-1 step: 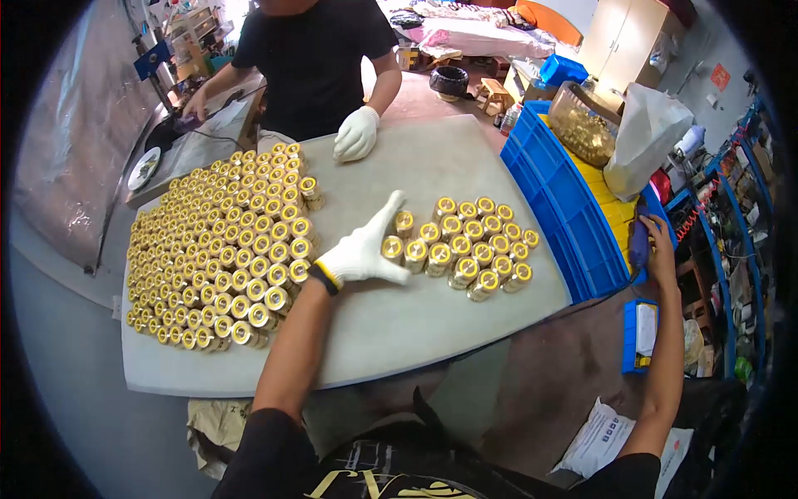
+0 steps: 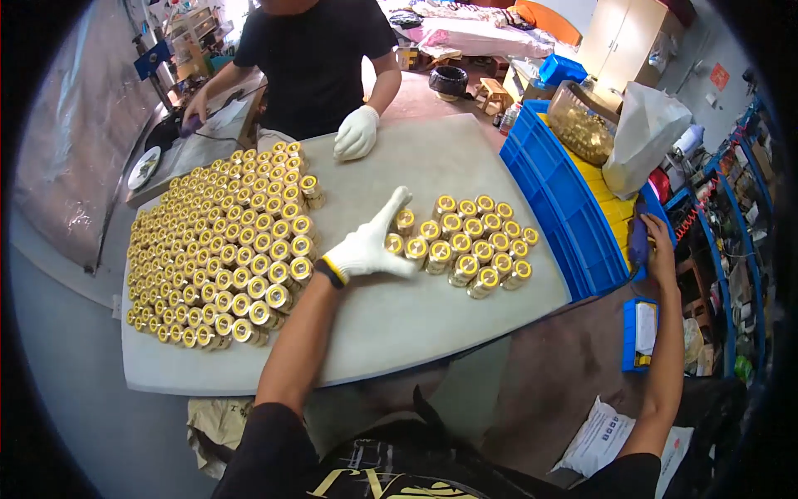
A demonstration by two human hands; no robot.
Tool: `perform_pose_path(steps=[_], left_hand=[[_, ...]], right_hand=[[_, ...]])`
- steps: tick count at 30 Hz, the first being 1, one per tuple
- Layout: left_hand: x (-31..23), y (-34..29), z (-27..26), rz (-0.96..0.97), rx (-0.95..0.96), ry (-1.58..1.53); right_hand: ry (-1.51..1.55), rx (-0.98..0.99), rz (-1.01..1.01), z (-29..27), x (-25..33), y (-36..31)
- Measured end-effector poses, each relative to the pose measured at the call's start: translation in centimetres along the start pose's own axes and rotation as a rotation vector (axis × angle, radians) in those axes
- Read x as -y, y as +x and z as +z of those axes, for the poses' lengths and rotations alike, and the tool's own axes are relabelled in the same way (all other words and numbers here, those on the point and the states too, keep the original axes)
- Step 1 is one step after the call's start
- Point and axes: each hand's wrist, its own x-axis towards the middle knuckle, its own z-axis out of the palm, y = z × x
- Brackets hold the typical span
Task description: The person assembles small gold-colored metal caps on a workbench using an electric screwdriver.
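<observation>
My left hand [image 2: 370, 248], in a white glove, is open over the table [image 2: 391, 333], thumb and fingers spread wide. It sits against the left side of a smaller cluster of gold-topped metal cylinders [image 2: 461, 243]; whether it touches them I cannot tell. A much larger, tightly packed block of the same cylinders [image 2: 220, 241] covers the table's left part. Far to the right, my bare right hand [image 2: 661, 239] is closed around a purple handheld tool [image 2: 638, 239] beside the blue crate. Its fingertips are partly hidden.
A large blue crate [image 2: 553, 208] holding yellow material and a clear tub of gold pieces [image 2: 583, 125] borders the table's right side. Opposite me stands a co-worker with one gloved hand [image 2: 357, 133] on the table edge. A smaller blue bin [image 2: 640, 333] is below my right arm.
My left hand has shifted slightly right, closer to the smaller cluster. The cylinders nearest it have moved a little right. My right hand stays with the purple tool.
</observation>
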Motion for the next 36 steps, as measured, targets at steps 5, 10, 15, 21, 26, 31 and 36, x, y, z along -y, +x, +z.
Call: perform_pose_path(steps=[5, 10, 15, 21, 26, 31, 36], left_hand=[[0.8, -0.4, 1.1, -0.188, -0.005, -0.177], [1.0, -1.7, 1.6, -0.087, -0.045, 0.017], [1.0, -0.6, 0.8, -0.119, 0.069, 0.006], [-2.1, -0.8, 0.4, -0.238, 0.128, 0.214], [0.2, 0.8, -0.3, -0.018, 0.283, 1.546], [0.8, 1.4, 3.9, -0.167, 0.676, 2.218], [-3.5, -1.2, 4.3, -0.179, 0.785, 1.901]], right_hand=[[0.326, -0.131, 0.111, 1.6, -3.3, -3.3], [0.428, -0.421, 0.458, 3.9, -7.3, -4.0], [0.305, -0.564, 0.496, 6.4, -8.9, -3.0], [0.296, -0.615, 0.568, 6.9, -8.8, -3.2], [0.235, -0.616, 0.539, 7.3, -7.3, -2.5], [0.276, -0.640, 0.549, 8.0, -8.9, -3.3], [0.136, -0.671, 0.487, 6.2, -10.4, -3.9]])
